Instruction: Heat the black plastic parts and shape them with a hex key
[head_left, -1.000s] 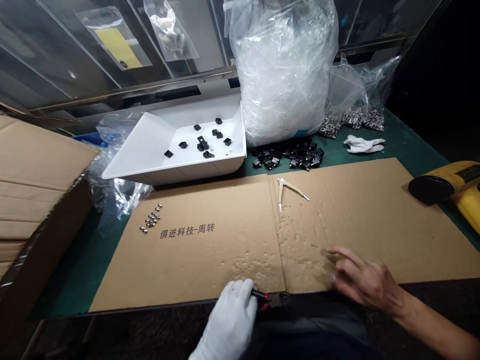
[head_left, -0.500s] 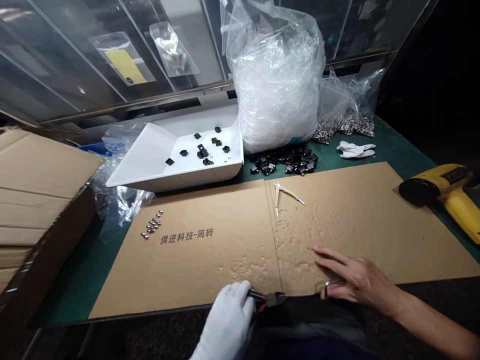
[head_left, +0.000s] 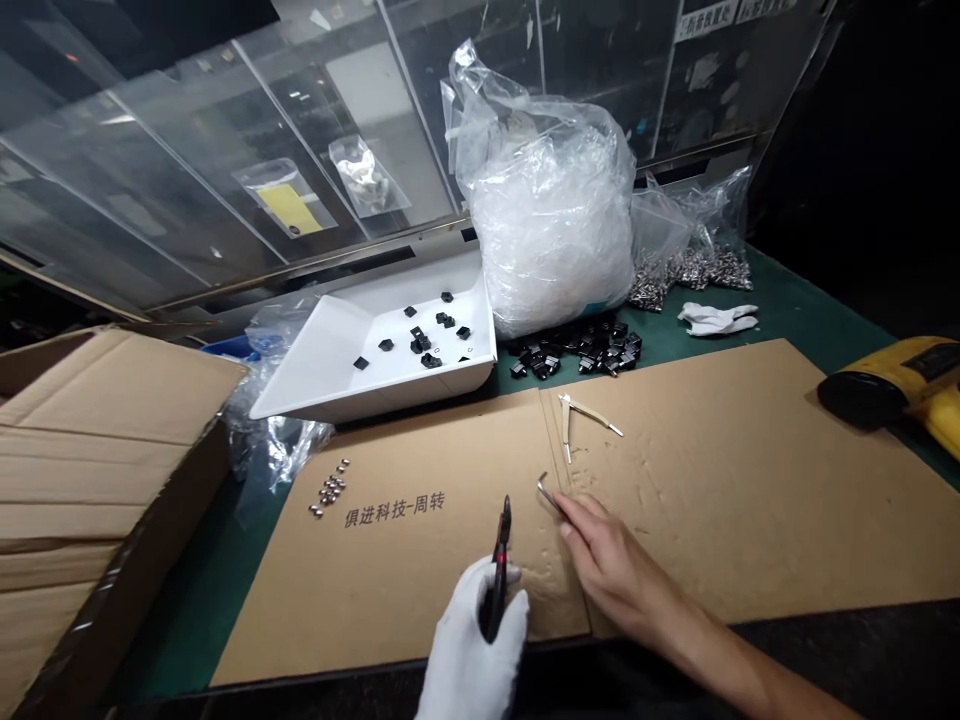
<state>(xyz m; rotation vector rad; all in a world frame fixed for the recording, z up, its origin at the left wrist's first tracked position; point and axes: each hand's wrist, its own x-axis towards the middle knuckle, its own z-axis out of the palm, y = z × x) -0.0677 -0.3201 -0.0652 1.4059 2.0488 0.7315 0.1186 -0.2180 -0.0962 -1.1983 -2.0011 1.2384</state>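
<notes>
Gloved in white, my left hand [head_left: 480, 635] is closed round a pair of black and red pliers [head_left: 501, 565], whose jaws point away from me over the cardboard sheet [head_left: 300, 600]. My bare right hand [head_left: 607, 560] pinches a thin, dark tool with a hooked tip [head_left: 546, 490], just right of the pliers. Beyond it lies a small V-shaped piece with cream sleeves and metal ends [head_left: 589, 412]. Several small metal parts [head_left: 328, 490] sit at the left of the cardboard, near printed characters.
A white tray [head_left: 390, 385] with black parts stands behind the cardboard, beside a big plastic bag [head_left: 551, 220] and a heap of black parts [head_left: 592, 350]. Bags of metal pieces [head_left: 690, 270], a white glove [head_left: 716, 319], a yellow heat gun [head_left: 892, 375] and a carton [head_left: 97, 440] surround it.
My left hand has turned the pliers to point away from me. My right hand has moved left and now holds the hooked tool. The view has shifted slightly.
</notes>
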